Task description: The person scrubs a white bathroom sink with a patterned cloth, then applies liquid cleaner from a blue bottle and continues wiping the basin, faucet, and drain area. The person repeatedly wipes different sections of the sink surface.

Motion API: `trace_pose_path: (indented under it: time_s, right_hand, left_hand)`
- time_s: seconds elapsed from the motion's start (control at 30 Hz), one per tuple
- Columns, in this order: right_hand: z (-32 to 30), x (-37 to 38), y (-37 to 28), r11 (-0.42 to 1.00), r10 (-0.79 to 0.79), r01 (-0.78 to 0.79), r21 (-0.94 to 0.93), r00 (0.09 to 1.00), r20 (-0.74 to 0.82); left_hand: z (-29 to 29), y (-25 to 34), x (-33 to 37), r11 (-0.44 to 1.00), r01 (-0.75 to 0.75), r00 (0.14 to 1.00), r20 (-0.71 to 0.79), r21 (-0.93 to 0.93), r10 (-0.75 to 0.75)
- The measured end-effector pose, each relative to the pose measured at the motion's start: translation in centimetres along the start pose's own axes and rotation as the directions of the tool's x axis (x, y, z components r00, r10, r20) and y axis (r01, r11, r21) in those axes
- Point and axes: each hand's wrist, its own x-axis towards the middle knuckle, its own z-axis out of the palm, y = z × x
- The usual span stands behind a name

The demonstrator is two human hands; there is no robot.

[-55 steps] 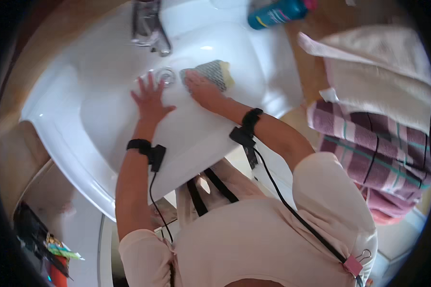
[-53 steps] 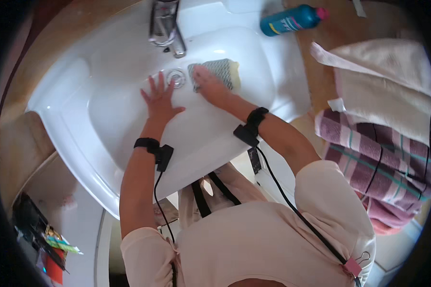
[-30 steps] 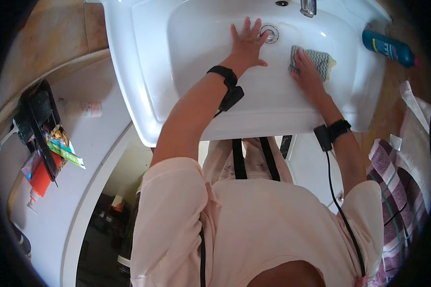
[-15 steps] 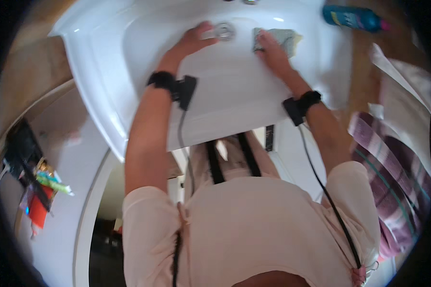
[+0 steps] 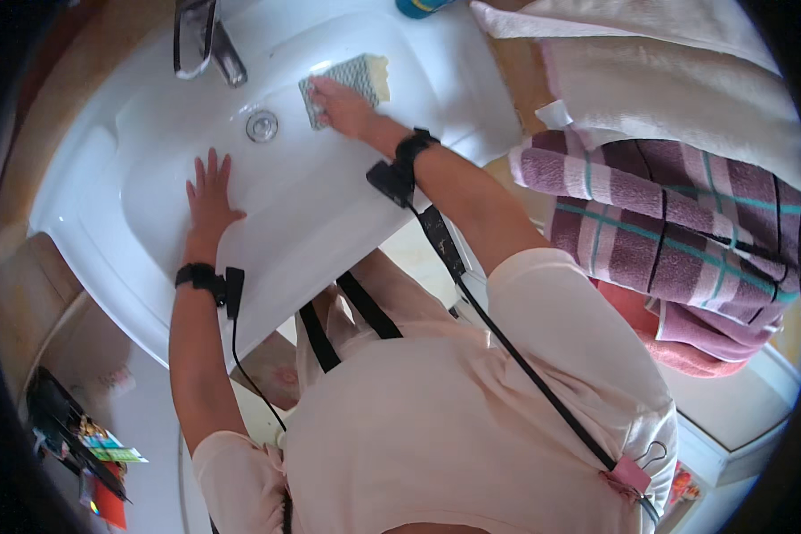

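My left hand (image 5: 209,198) rests flat on the inner slope of the white washbasin (image 5: 267,191), its fingers spread and nothing in them. Farther right, my right hand (image 5: 343,109) presses on a grey-green patterned sponge cloth (image 5: 358,78), with its fingers bent over the left part of it. A pale yellow strip shows along the cloth's right end. The cloth lies against the basin floor, right of the round metal drain (image 5: 262,126). Whether anything is under the cloth is hidden.
A metal tap (image 5: 227,60) stands at the basin's back. A blue-green bottle (image 5: 421,4) is cut off by the top edge. Towels, one white (image 5: 650,76) and one purple checked (image 5: 667,214), hang at the right. Small items sit in a black holder (image 5: 58,418) at lower left.
The view has swung right, bringing the towels and tap further in. My left hand has drawn back from beside the drain toward me and lies flat. My right hand stays on the cloth.
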Motion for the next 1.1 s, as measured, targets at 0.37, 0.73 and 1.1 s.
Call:
trace_pose_path:
  time_s: [0.37,0.73,1.1]
  right_hand:
    - [1.5,2.5,-3.6,0.994,-0.090,0.085,0.065,0.993,0.082]
    - [1.0,-2.1,-5.7,0.994,-0.067,0.055,0.090,0.988,0.139]
    - [-2.6,-1.1,2.8,0.953,0.052,-0.088,-0.291,0.990,-0.132]
  left_hand:
    - [-0.7,0.8,-0.1,0.998,0.060,0.998,0.031,0.014,-0.060]
    - [-1.8,2.0,0.0,0.998,0.060,0.997,0.048,-0.035,-0.059]
    - [-0.7,1.6,0.3,0.997,0.045,0.999,0.005,-0.063,-0.045]
